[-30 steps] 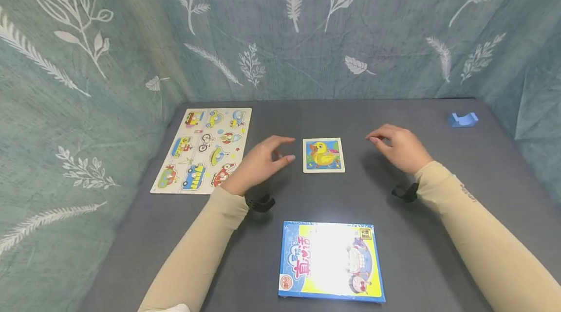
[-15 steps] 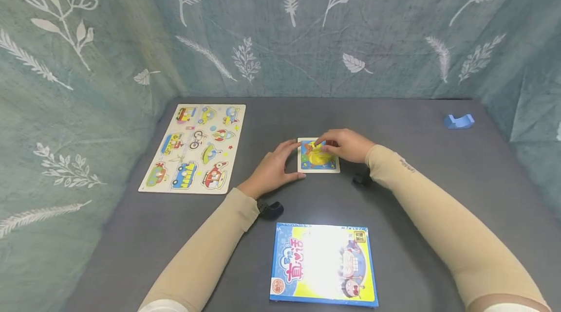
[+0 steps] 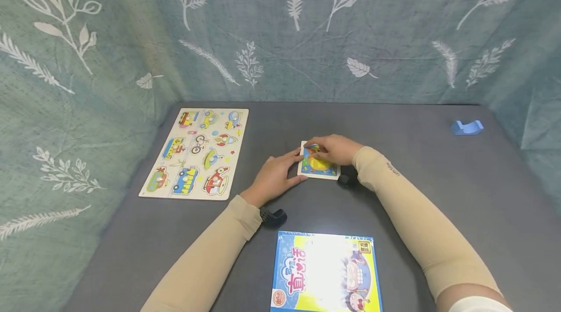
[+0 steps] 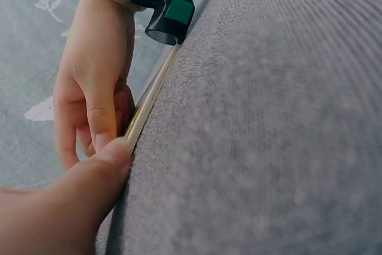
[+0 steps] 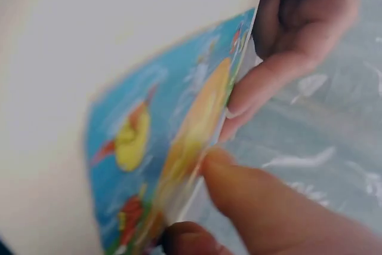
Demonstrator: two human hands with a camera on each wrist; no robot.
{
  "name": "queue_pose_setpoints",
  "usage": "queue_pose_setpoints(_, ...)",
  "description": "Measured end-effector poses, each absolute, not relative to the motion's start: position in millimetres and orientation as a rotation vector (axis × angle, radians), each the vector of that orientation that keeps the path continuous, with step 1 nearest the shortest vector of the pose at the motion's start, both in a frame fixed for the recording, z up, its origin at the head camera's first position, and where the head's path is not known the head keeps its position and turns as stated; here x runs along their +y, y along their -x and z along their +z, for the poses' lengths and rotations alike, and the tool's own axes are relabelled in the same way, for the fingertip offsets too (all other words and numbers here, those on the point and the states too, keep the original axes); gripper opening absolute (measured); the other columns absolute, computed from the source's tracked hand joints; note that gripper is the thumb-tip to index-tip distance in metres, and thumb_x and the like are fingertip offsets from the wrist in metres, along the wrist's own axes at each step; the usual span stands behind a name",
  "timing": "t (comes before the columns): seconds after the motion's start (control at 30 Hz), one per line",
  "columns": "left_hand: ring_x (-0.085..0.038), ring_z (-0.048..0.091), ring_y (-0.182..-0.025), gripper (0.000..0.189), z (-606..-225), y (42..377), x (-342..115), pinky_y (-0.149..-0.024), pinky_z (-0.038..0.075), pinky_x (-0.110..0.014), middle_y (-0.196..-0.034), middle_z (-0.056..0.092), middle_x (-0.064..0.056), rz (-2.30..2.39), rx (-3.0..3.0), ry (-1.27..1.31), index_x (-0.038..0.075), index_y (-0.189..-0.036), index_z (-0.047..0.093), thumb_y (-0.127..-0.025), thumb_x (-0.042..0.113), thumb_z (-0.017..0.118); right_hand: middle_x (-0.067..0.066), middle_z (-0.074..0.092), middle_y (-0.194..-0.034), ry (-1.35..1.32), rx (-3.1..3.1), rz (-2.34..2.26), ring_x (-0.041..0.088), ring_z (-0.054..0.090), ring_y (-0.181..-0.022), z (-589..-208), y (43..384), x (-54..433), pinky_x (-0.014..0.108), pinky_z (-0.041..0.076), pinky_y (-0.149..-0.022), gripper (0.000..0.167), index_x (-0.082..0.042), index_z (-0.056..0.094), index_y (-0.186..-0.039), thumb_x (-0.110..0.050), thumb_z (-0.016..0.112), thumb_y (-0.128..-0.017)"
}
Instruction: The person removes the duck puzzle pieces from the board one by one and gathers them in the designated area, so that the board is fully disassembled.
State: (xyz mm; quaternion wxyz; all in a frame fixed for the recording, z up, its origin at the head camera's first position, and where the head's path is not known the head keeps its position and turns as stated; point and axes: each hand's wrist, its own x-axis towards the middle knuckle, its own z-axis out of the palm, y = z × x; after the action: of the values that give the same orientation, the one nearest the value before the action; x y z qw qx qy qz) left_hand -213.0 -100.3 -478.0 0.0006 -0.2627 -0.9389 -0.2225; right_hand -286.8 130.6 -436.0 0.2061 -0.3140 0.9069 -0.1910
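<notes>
A small square duck puzzle [image 3: 323,168] with a pale rim and blue picture lies mid-table. My left hand [image 3: 272,178] is at its left side; the index fingertip touches the left edge and the thumb touches the lower left corner. In the left wrist view the thumb [image 4: 113,159] presses against the puzzle's thin edge. My right hand [image 3: 335,149] is over the upper part of the duck, fingers bent down onto it and covering much of the picture. Close up, its fingertips [image 5: 218,162] meet the blurred duck surface; whether they pinch a piece is unclear.
A larger vehicle puzzle board [image 3: 199,156] lies to the left. Nearest me is a blue and yellow box [image 3: 326,273] with glare on its top. A blue notched block [image 3: 467,128] stands at the far right. A leaf-patterned curtain [image 3: 280,59] hangs behind the table.
Both hands came in from either side of the duck puzzle; the left now touches its edge and the right its picture. Over the last half second the right hand shifted slightly left.
</notes>
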Motion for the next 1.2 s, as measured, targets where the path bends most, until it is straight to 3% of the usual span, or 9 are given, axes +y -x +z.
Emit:
queue_pose_setpoints(0.23,-0.024,0.068,-0.120,0.053,-476.1,210.1,-101.9,-0.082,0.050,-0.042,-0.148,0.059,-0.004,-0.591,-2.842,0.840,0.012,-0.140,0.068,-0.097,0.042,0.076,0.003,0.064,-0.089,0.906,2.506,-0.424,0.020,0.059,-0.079,-431.7,290.1,124.2,0.040,0.050,-0.082,0.046,-0.019,0.046,-0.152,-0.032,0.058,-0.110)
queue_pose_setpoints(0.43,-0.022,0.073,-0.107,0.046,-474.5,206.1,-98.9,-0.077,0.053,-0.038,-0.139,0.066,-0.003,-0.438,-2.762,0.830,0.016,-0.133,0.074,-0.095,0.042,0.078,0.007,0.064,-0.090,0.968,2.420,-0.282,0.021,0.058,-0.075,-415.9,302.2,118.2,0.040,0.049,-0.080,0.044,-0.020,0.045,-0.151,-0.030,0.057,-0.111)
queue_pose_setpoints(0.7,-0.022,0.076,-0.096,0.039,-476.2,201.1,-97.7,-0.063,0.056,-0.034,-0.131,0.070,0.002,-0.451,-2.732,0.824,0.022,-0.126,0.078,-0.094,0.045,0.078,0.004,0.062,-0.085,1.041,2.440,-0.244,0.018,0.054,-0.065,-422.8,310.0,119.2,0.037,0.048,-0.071,0.033,-0.021,0.053,-0.143,-0.029,0.056,-0.111)
queue_pose_setpoints(0.97,-0.018,0.069,-0.117,0.034,-476.2,197.9,-95.3,-0.087,0.058,-0.034,-0.135,0.070,-0.002,-0.501,-2.747,0.828,0.018,-0.119,0.082,-0.093,0.041,0.080,0.003,0.070,-0.089,1.047,2.510,-0.264,0.019,0.060,-0.068,-430.5,302.2,119.7,0.038,0.051,-0.071,0.032,-0.022,0.056,-0.143,-0.028,0.055,-0.111)
queue_pose_setpoints(1.2,-0.016,0.068,-0.120,0.035,-475.7,200.2,-96.4,-0.087,0.058,-0.033,-0.139,0.068,0.002,-0.509,-2.793,0.826,0.018,-0.121,0.081,-0.095,0.041,0.078,0.008,0.072,-0.098,1.026,2.526,-0.300,0.020,0.063,-0.070,-430.2,300.3,116.8,0.038,0.053,-0.068,0.029,-0.021,0.055,-0.140,-0.026,0.057,-0.111)
